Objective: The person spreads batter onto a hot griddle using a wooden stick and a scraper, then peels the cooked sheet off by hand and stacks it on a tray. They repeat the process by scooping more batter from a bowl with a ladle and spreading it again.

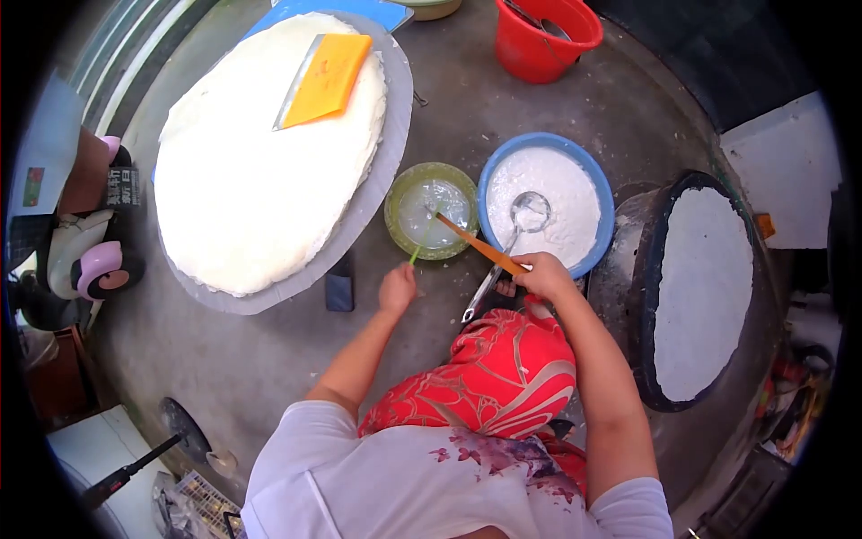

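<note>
My left hand (397, 289) is closed around a thin green stick (420, 244), whose far end reaches into a green bowl (391, 225) of cloudy liquid. My right hand (543, 274) grips a flat orange-brown wooden stick (485, 248); its tip is over the same bowl, close to the green stick. Just beyond my right hand stands a blue basin (607, 211) of thick white batter (561, 184). A metal ladle (532, 211) rests in the batter, its handle sloping over the rim toward my knees.
A large round white stack (260, 180) lies on a grey board (395, 117), topped by an orange scraper (330, 76). At right, a black round griddle (648, 296) carries a white sheet (705, 292). A red bucket (539, 54) stands behind; a dark phone-like slab (339, 289) lies on the floor.
</note>
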Demonstrator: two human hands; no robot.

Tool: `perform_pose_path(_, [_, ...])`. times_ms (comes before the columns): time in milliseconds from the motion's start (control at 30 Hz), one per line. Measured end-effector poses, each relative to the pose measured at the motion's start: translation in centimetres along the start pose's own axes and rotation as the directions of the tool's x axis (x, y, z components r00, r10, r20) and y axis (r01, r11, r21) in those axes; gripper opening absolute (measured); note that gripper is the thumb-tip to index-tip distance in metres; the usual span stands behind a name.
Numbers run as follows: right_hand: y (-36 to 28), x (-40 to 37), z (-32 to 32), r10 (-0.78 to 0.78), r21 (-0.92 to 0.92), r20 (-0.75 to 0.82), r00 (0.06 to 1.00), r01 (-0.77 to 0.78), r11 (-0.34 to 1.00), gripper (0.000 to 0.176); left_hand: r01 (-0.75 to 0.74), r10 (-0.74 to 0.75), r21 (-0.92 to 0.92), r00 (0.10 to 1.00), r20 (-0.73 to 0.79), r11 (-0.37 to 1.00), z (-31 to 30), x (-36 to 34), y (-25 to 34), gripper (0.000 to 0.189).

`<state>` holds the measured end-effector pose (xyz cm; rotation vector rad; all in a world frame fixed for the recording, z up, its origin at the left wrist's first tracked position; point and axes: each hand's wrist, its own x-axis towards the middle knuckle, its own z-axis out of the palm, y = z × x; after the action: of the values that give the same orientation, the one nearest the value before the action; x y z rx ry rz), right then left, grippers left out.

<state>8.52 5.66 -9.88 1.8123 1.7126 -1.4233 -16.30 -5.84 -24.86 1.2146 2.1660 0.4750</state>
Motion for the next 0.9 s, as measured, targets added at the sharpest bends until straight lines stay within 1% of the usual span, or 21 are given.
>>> perform_pose_path(33, [-0.4, -0.5, -0.3, 0.001, -0.004, -0.002, 1.0, -0.001, 1.0, 0.042, 0.0, 0.0, -0.005, 1.0, 0.0, 1.0, 0.2, 1.6, -0.1, 0.026])
perform_pose_path(100, [-1.1, -1.5, -0.4, 0.011, 0.17, 0.029, 1.0, -0.015, 0.985, 0.038, 0.068, -0.066, 0.039, 0.997, -0.051, 0.997, 0.1, 3.4, -0.3, 0.027])
perform_pose_path(133, [-0.9, -1.3, -0.1, 0.008, 0.168, 0.031, 0.999, -0.013, 0.986, 0.038, 0.071, -0.068, 0.038, 0.996, -0.054, 0.997, 0.1, 3.4, -0.4, 0.027])
perform_pose_path(167, [-0.5, -0.8, 0.2, -0.135, -0.067, -0.061, 0.989, 0.131, 0.989, 0.037, 0.048, -0.045, 0.044, 0.998, -0.054, 0.998, -0.3, 3.2, -0.1, 0.026])
perform_pose_path(200, [-0.2, -0.4, 0.5, -0.29, -0.305, -0.119, 0.95, 0.243, 0.921, 0.036, 0.023, -0.02, 0.052, 0.998, -0.053, 0.998, -0.7, 2.9, 0.2, 0.026])
perform_pose_path(233, [0.2, -0.2, 0.9, -0.292, -0.305, -0.12, 0.949, 0.245, 0.92, 0.036, 0.021, -0.018, 0.053, 0.998, -0.056, 0.998, -0.9, 1.8, 0.5, 0.026])
perform_pose_path(300, [0.5, -0.1, 1.7, -0.458, -0.579, -0.233, 0.858, 0.256, 0.774, 0.032, -0.13, 0.12, -0.149, 0.99, -0.077, 0.98, -1.3, -1.0, 1.4, 0.025])
perform_pose_path(333, [0.4, -0.2, 1.8, -0.457, -0.577, -0.234, 0.858, 0.255, 0.776, 0.032, -0.131, 0.121, -0.147, 0.99, -0.076, 0.98, -1.1, -1.0, 1.6, 0.025])
perform_pose_path(400, [0.1, -0.9, 2.0, -0.494, -0.592, -0.254, 0.831, 0.27, 0.759, 0.03, -0.064, 0.064, -0.129, 0.998, -0.005, 0.99, -0.8, -1.0, 1.7, 0.024])
perform_pose_path(433, [0.0, -1.1, 1.9, -0.498, -0.594, -0.254, 0.829, 0.273, 0.757, 0.03, -0.064, 0.063, -0.13, 0.998, -0.009, 0.989, -0.3, 0.0, 0.9, 0.024])
perform_pose_path(500, [0.5, -2.0, 1.8, -0.407, -0.522, -0.29, 0.866, 0.213, 0.826, 0.03, 0.016, -0.018, -0.023, 0.999, -0.051, 1.0, 0.8, 2.2, -0.9, 0.024])
perform_pose_path(533, [0.9, -2.5, 1.6, -0.409, -0.527, -0.289, 0.866, 0.213, 0.823, 0.03, 0.018, -0.02, -0.028, 0.998, -0.052, 0.999, 0.9, 2.5, -1.5, 0.024])
perform_pose_path(600, [1.6, -3.4, 1.0, -0.327, -0.434, -0.296, 0.897, 0.178, 0.883, 0.032, 0.072, -0.069, 0.039, 0.995, -0.071, 0.997, 0.2, 2.8, -1.4, 0.024])
perform_pose_path(733, [2.9, -3.5, 0.6, -0.35, -0.376, -0.309, 0.884, 0.224, 0.899, 0.033, 0.074, -0.07, 0.085, 0.997, -0.044, 0.994, -2.3, 1.3, 0.5, 0.021])
perform_pose_path(800, [3.1, -2.5, 1.4, -0.468, -0.26, -0.166, 0.868, 0.42, 0.87, 0.032, -0.018, 0.035, 0.211, 0.996, -0.079, 0.977, -3.4, 0.4, 1.3, 0.02])
perform_pose_path(833, [3.1, -2.2, 1.4, -0.469, -0.256, -0.168, 0.867, 0.421, 0.87, 0.032, -0.019, 0.037, 0.215, 0.996, -0.079, 0.976, -3.6, 0.1, 1.3, 0.02])
perform_pose_path(900, [0.8, -2.7, 0.7, -0.268, -0.28, -0.186, 0.945, 0.211, 0.937, 0.036, -0.123, 0.177, 0.259, 0.964, -0.197, 0.958, -4.0, -1.1, 1.0, 0.023])
